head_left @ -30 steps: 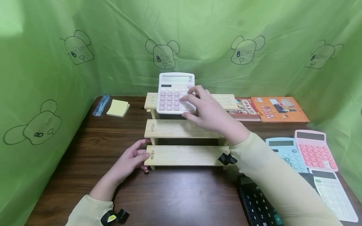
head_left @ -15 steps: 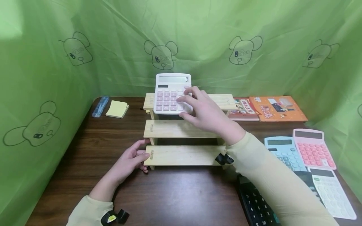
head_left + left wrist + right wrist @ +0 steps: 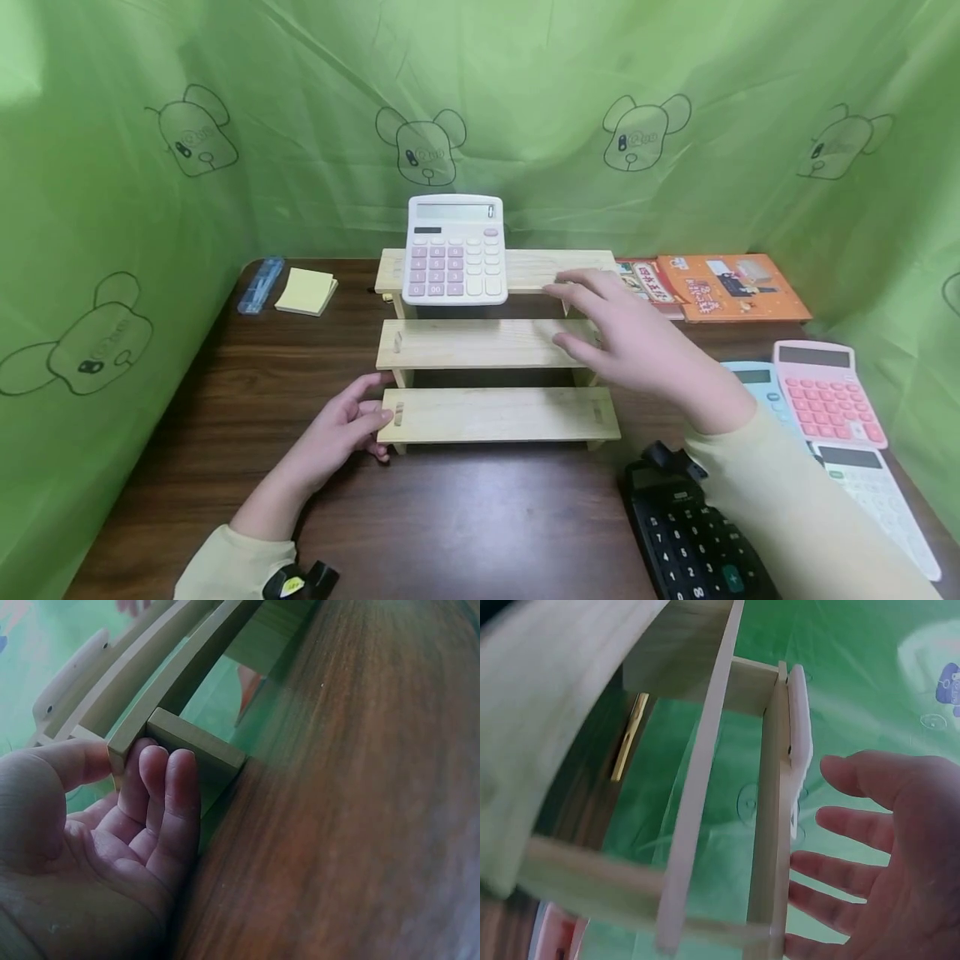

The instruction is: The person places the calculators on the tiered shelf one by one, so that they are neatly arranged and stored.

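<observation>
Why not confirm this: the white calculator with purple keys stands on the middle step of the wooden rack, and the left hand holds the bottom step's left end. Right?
Not quite. The head view shows the white calculator on the top step of the wooden rack, not the middle one. The left hand does hold the bottom step's left end.

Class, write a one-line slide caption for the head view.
Left hand holds a wooden step shelf; right hand hovers open beside the calculator.

A stepped rack [image 3: 487, 342] stands mid-counter [image 3: 465, 517], a calculator [image 3: 454, 250] on its top step at 12 o'clock. Left hand [image 3: 341, 429] touches the bottom step's left end — right hand [image 3: 637, 346] hovers at 2 o'clock. Notes [image 3: 305, 291] lie at 10, books [image 3: 712, 287] at 2, more calculators [image 3: 825, 400] at 4.
</observation>
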The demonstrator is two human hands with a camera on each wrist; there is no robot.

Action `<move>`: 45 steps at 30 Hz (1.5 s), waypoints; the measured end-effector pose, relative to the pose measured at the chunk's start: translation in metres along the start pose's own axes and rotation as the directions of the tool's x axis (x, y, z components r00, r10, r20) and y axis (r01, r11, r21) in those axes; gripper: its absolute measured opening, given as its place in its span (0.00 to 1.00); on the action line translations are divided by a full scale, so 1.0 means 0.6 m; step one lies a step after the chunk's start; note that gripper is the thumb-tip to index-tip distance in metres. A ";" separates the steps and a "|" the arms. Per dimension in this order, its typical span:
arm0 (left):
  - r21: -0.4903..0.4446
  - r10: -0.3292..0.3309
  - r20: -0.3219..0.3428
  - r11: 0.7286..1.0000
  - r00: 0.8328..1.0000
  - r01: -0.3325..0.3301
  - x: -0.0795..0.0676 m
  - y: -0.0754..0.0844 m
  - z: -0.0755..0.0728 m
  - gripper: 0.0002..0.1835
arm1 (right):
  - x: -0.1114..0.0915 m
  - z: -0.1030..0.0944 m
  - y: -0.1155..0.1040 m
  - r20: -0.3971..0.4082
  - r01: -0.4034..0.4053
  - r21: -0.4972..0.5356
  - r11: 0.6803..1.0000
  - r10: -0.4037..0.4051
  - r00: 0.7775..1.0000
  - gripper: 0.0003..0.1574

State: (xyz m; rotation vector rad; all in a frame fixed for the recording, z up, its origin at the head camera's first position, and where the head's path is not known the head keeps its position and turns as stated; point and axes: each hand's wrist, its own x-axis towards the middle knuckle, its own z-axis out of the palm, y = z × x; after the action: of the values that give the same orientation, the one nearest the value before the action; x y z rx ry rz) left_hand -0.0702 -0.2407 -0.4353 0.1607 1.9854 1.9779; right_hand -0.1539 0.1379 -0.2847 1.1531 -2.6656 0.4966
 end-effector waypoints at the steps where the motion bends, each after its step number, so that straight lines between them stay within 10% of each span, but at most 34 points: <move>1: -0.002 0.003 0.002 1.000 1.000 -0.003 0.000 0.001 0.000 0.29 | -0.011 -0.003 0.002 -0.015 0.006 -0.009 1.000 -0.006 1.000 0.35; 11: 0.004 -0.001 -0.013 1.000 1.000 0.001 -0.004 0.005 -0.002 0.29 | -0.111 -0.015 0.011 -0.110 0.025 -0.010 1.000 -0.026 0.994 0.35; 31: 0.010 -0.028 -0.023 1.000 0.999 0.028 -0.012 -0.004 -0.003 0.29 | -0.233 0.034 0.018 0.109 -0.157 -0.131 0.979 0.171 0.979 0.30; 45: -0.009 -0.005 -0.007 1.000 1.000 0.004 -0.004 0.002 0.002 0.30 | -0.264 0.049 0.039 0.365 -0.292 -0.077 0.953 0.299 0.882 0.14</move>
State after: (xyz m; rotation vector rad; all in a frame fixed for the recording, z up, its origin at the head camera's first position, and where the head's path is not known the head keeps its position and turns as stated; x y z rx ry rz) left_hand -0.0678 -0.2404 -0.4338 0.1475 1.9793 1.9867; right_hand -0.0650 0.2477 -0.3659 0.9103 -3.1954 0.3186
